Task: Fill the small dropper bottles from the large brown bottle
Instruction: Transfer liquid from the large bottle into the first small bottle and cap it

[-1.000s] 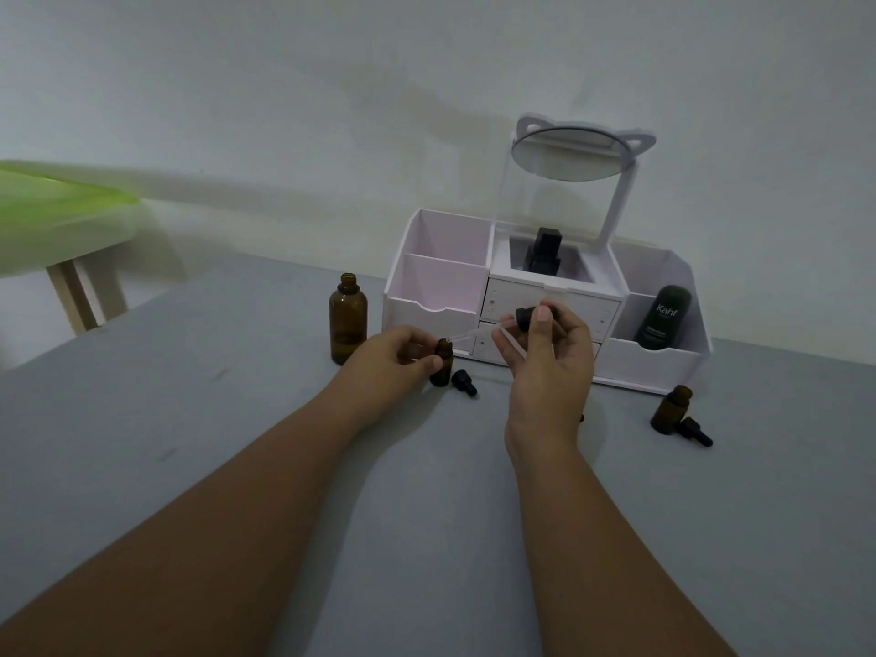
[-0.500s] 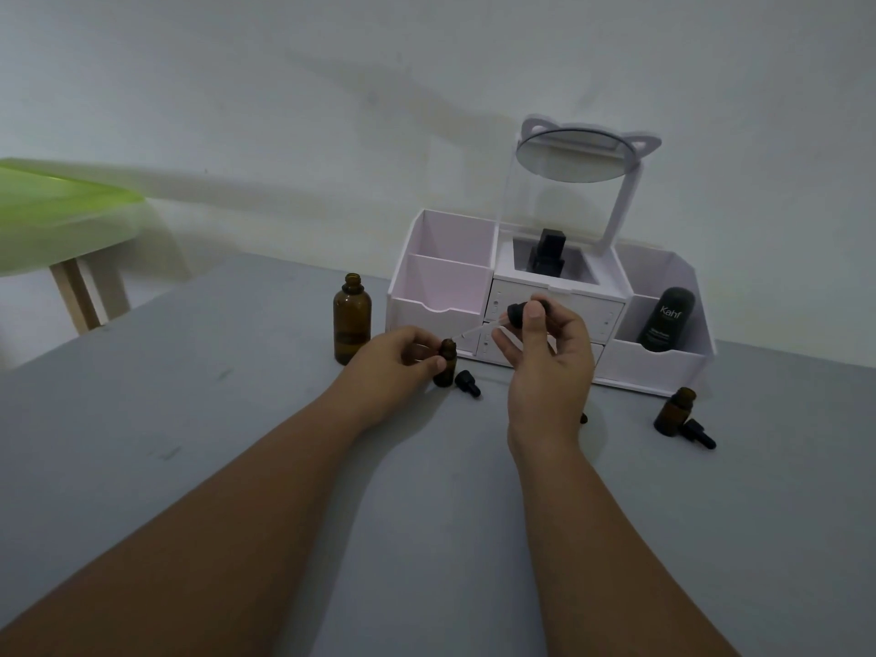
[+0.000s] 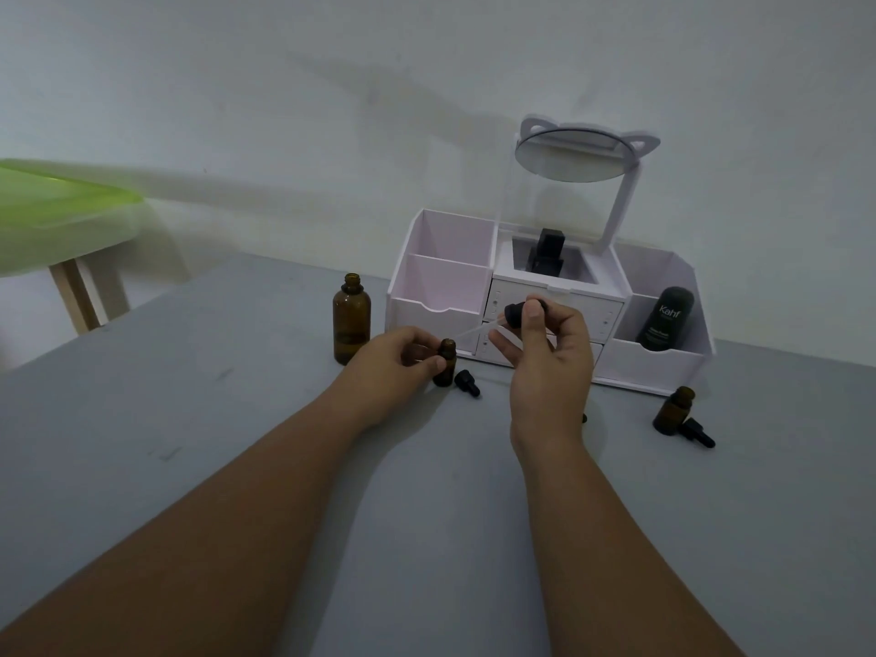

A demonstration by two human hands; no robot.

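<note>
My left hand (image 3: pixel 400 358) grips a small brown dropper bottle (image 3: pixel 445 365) that stands upright and uncapped on the grey table. My right hand (image 3: pixel 545 353) pinches the black rubber bulb of a glass pipette (image 3: pixel 514 312); its clear tube slants down to the left toward the small bottle's mouth. The large brown bottle (image 3: pixel 351 324) stands open just left of my left hand. A black dropper cap (image 3: pixel 467 382) lies beside the held bottle. A second small brown bottle (image 3: pixel 673 410) stands uncapped at the right with its black dropper cap (image 3: pixel 697 432) lying next to it.
A white organiser (image 3: pixel 441 286) with drawers, compartments and a tilted round mirror (image 3: pixel 571 156) stands against the wall behind my hands. It holds a dark Kahf bottle (image 3: pixel 666 317) and a black object (image 3: pixel 547 253). A green-topped stool (image 3: pixel 57 206) is at far left.
My right hand has tilted the pipette so its tube points further down toward the small bottle's mouth. My left hand keeps hold of the small bottle in the same spot.
</note>
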